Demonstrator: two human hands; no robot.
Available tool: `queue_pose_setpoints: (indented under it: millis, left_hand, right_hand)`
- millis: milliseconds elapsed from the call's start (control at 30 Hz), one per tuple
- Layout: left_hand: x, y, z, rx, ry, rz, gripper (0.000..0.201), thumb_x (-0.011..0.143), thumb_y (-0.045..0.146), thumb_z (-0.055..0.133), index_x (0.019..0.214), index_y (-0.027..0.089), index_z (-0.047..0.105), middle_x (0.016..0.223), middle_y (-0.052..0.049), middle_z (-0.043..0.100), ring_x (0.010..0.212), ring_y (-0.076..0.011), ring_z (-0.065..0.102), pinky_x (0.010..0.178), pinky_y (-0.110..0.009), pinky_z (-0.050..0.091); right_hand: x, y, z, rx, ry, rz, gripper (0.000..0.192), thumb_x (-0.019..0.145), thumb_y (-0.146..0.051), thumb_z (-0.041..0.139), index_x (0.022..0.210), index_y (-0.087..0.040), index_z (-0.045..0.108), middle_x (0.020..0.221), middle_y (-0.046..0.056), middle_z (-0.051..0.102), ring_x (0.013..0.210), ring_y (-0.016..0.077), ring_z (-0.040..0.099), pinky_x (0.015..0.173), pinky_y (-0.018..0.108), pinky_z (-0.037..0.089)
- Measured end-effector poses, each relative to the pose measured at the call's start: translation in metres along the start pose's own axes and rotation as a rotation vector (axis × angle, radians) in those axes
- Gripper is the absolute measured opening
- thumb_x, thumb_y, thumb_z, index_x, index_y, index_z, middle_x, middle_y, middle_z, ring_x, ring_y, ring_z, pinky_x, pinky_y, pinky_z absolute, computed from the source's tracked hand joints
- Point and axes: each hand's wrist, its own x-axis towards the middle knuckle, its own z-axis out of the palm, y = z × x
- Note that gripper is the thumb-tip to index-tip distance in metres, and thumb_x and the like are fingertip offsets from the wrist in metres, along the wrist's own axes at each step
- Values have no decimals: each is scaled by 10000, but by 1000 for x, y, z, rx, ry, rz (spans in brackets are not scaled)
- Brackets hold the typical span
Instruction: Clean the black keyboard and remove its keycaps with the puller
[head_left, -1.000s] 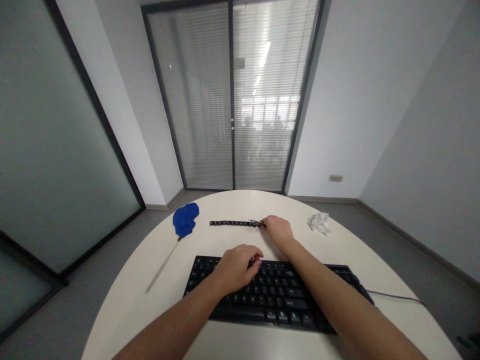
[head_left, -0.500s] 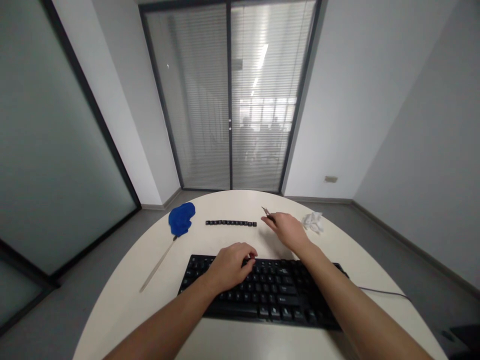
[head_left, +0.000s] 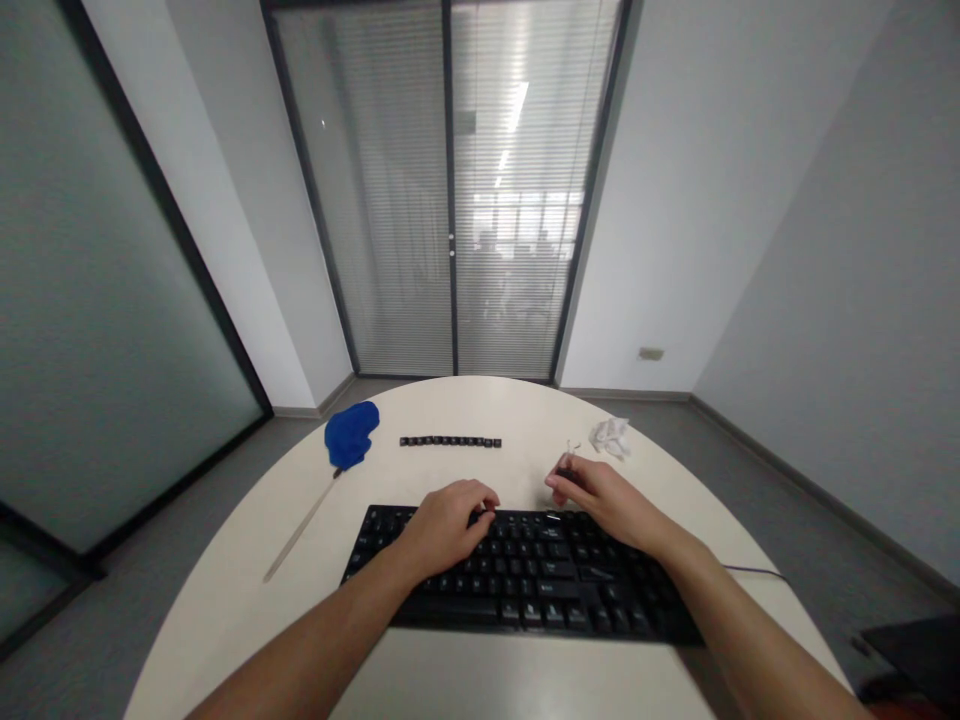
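Observation:
A black keyboard (head_left: 517, 580) lies on the table in front of me. My left hand (head_left: 450, 525) rests over its left-middle part, with the fingers curled down at the top edge and steadying it; the fingertips are partly hidden. Above the keyboard's right half, my right hand (head_left: 596, 495) is closed on a keycap puller (head_left: 570, 462) with a dark handle. Its thin wire prongs point up and away from the keys. Beyond the keyboard, small black keycaps (head_left: 450, 441) lie in a straight row.
A blue cloth duster (head_left: 351, 434) with a pale stick handle lies at the left of the round table (head_left: 480, 395). Crumpled white tissue (head_left: 611, 437) is at the right. The keyboard's cable (head_left: 757, 570) runs off to the right. Glass doors with blinds stand behind.
My right hand has come back toward the keyboard, and the puller in it has turned more upright. My left hand stays at the keyboard. The whole view has shifted slightly.

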Motion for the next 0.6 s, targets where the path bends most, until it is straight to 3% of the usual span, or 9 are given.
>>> queue_pose_setpoints:
  millis: [600]
  left_hand:
    - [0, 2, -2, 7, -11, -7, 129, 877, 179, 557, 975, 218, 631, 936, -7, 671, 876, -168, 612, 777, -270, 457]
  right_hand:
    - [-1, 6, 0, 27, -61, -58, 268, 941, -435, 534, 874, -196, 634, 794, 29, 710, 719, 187, 633, 653, 279, 442]
